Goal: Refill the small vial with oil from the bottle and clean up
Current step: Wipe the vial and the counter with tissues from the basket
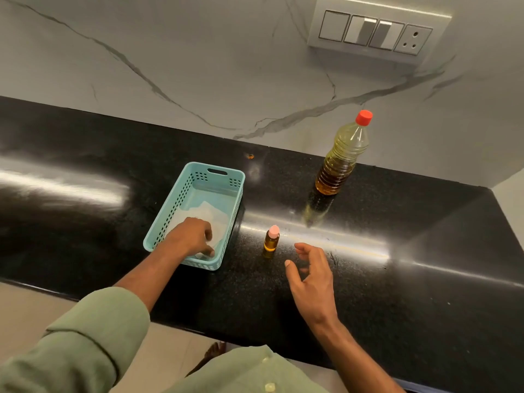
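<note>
A small vial [271, 240] of amber oil with a pink cap stands upright on the black counter [397, 251]. The oil bottle [343, 156], red-capped and upright, stands further back near the wall. My left hand [192, 236] is inside the teal basket [167, 211], fingers pressed down on a white tissue [211, 215] lying in it. My right hand [309, 275] hovers just right of and nearer than the vial, fingers spread, holding nothing and not touching it.
A marble wall with a switch panel [374, 32] rises behind the counter. A small orange spot [250, 156] marks the counter near the wall. The counter's front edge [175, 324] runs close to my body.
</note>
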`<state>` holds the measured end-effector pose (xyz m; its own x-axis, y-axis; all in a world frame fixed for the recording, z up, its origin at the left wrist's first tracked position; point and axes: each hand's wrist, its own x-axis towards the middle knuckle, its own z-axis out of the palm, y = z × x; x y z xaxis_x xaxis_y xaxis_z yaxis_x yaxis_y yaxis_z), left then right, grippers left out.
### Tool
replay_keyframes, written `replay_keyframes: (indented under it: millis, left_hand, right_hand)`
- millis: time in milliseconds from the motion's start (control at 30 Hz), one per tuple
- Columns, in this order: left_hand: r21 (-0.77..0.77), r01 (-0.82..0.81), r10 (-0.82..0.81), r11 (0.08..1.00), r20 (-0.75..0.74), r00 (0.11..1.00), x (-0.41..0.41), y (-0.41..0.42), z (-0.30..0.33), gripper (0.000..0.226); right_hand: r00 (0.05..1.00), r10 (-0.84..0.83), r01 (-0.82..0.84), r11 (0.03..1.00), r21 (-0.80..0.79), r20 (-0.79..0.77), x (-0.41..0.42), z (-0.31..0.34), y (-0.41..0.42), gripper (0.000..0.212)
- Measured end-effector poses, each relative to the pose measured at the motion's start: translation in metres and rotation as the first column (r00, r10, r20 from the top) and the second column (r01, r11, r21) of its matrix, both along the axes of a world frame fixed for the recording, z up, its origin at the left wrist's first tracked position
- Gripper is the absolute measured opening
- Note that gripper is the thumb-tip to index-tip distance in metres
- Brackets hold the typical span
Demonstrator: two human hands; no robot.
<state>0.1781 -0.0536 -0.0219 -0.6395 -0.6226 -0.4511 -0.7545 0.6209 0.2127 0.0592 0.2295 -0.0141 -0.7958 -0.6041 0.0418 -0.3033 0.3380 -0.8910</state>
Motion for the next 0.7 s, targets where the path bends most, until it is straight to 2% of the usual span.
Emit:
replay_keyframes:
  millis: [167,433,533,633,700]
  left_hand:
    - [0.026,-0.051,0.053,0.998,-0.071,0.996,0.000,-0.004,0.001,0.017]
    - [0.210,-0.203,0.255,0.956,-0.260,0.931,0.013,-0.014,0.015,0.005]
    - [0.250,-0.261,0.331,0.932,-0.303,0.894,0.017,-0.015,0.025,0.009]
    - [0.264,-0.265,0.342,0.927,-0.314,0.886,0.023,-0.012,0.030,0.008]
    - [0.267,-0.246,0.324,0.932,-0.303,0.896,0.025,-0.008,0.029,0.003]
  right_hand:
    - [1.000,-0.006,0.006,1.000,-0.010,0.007,0.001,0.002,0.001,0.036]
    - [1.000,-0.004,0.004,1.000,-0.015,0.013,0.003,0.001,0.004,0.032]
    - [1.000,0.007,-0.006,1.000,-0.026,0.009,0.005,0.002,0.002,0.030]
    - [0.999,0.036,-0.036,0.999,-0.039,-0.016,0.009,0.007,-0.003,0.031]
    - [0.991,0.092,-0.100,0.992,-0.075,-0.094,0.013,0.016,-0.011,0.028]
